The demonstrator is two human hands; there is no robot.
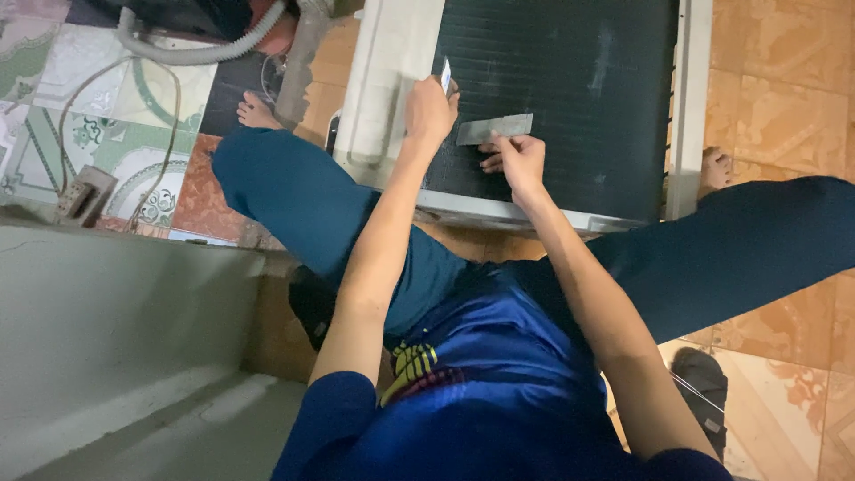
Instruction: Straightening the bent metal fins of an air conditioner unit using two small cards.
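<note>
Head view: left hand (430, 111) fingers closed on a small pale blade-like tool (445, 75), upper centre of frame, tip against the dark finned panel (588, 62). Right hand (517, 158) fingers pinch a flat grey metal strip (495, 128) lying on the same panel, just right of the left hand. Panel sits in a white casing (383, 80) on orange floor tiles (784, 89).

The air conditioner unit (552, 98) lies on the tiled floor (784, 98) between my spread legs, finned face up. My left hand (430, 109) rests on its left part, my right hand (517, 158) just beside it, pressing a flat metal strip (495, 128) onto the fins. A corrugated hose (191, 49) lies beyond my left knee.
</note>
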